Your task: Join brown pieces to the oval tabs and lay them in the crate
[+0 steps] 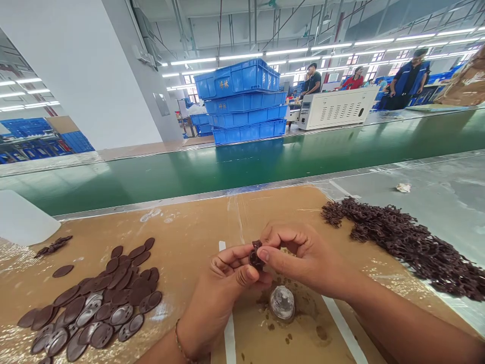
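Note:
Both hands meet above the brown work surface, around a small dark brown piece (256, 257). My left hand (231, 275) pinches it from the left and below, and my right hand (293, 250) has thumb and fingers closed on its upper right side. Much of the piece is hidden by the fingers. Just below the hands stands a small clear round container (282, 303) with whitish contents. At the left lies a pile of dark brown oval pieces (109, 298). A heap of dark, knotted strands (409, 242) stretches across the right side.
Beyond the work surface (189, 222) runs a green conveyor belt (170, 174). Stacked blue crates (248, 108) and a white machine (337, 108) stand behind it. A white container (25, 217) is at the left edge. Several people are in the background.

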A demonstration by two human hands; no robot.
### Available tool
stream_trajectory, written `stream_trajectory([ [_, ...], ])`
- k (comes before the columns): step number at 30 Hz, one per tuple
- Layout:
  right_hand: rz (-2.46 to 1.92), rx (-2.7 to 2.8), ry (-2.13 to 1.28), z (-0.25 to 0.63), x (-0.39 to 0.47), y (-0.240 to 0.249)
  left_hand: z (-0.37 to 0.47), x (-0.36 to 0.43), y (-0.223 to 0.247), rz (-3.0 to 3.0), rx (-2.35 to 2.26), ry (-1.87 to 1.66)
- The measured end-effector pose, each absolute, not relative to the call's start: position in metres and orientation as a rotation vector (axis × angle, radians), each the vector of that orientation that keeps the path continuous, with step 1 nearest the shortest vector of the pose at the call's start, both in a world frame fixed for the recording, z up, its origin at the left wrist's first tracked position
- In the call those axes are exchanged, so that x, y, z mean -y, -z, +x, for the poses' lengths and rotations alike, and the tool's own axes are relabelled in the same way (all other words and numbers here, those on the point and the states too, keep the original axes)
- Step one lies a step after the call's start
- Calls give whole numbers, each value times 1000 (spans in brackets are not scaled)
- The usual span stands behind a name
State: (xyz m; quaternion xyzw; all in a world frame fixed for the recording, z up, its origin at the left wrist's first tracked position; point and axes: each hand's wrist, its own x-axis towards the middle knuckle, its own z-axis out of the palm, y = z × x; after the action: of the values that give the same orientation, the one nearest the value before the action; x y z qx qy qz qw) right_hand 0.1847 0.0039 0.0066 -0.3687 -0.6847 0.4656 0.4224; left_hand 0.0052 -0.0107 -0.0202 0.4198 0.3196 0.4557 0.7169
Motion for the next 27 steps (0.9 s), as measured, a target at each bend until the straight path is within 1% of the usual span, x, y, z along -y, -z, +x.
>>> stream_trajectory([
  [15,-919,1711,-1179,185,-4,-11,7,10,16,852,-688,-1064],
  [22,-971,1814,-997,187,-1,-9,10,10,17,870,-700,-1046],
  [24,-1011,1805,-923,193,-4,-6,3,2,11,1027,-827,-957],
  [25,-1032,1787,-891,196,-6,-4,-5,-4,6,1201,-976,-917],
  [27,-1067,1724,-858,202,-11,-4,-32,-17,-8,1726,-1490,-901],
])
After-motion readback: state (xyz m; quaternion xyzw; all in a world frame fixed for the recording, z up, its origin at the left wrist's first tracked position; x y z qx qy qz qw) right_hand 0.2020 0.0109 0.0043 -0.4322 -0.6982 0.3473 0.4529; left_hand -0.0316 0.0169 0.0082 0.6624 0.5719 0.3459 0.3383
